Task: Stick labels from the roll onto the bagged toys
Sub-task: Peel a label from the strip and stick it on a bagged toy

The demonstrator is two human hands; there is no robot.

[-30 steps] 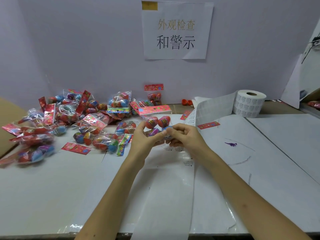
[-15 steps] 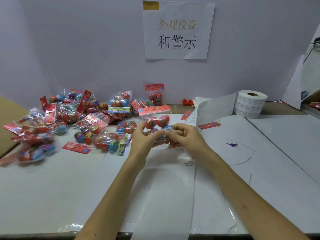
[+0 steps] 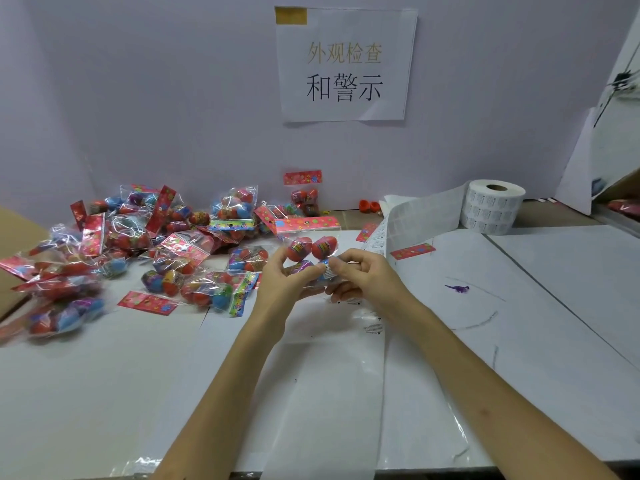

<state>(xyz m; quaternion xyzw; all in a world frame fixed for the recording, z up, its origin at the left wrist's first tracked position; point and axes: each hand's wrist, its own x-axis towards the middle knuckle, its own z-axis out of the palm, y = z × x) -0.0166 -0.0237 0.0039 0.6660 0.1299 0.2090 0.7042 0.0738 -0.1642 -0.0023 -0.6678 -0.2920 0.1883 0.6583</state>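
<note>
Above mid-bench (image 3: 104,393), the left hand (image 3: 277,277) keeps a closed grip on the bagged toy (image 3: 310,249), seemingly to steady it. The right hand (image 3: 363,277) pinches a label (image 3: 330,271) against it. The roll (image 3: 491,211) stands far right.

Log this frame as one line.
left hand: holds clear plastic bag of red egg toys | right hand: pinches small white label at the bag | white label roll: back right, strip unwound
</note>
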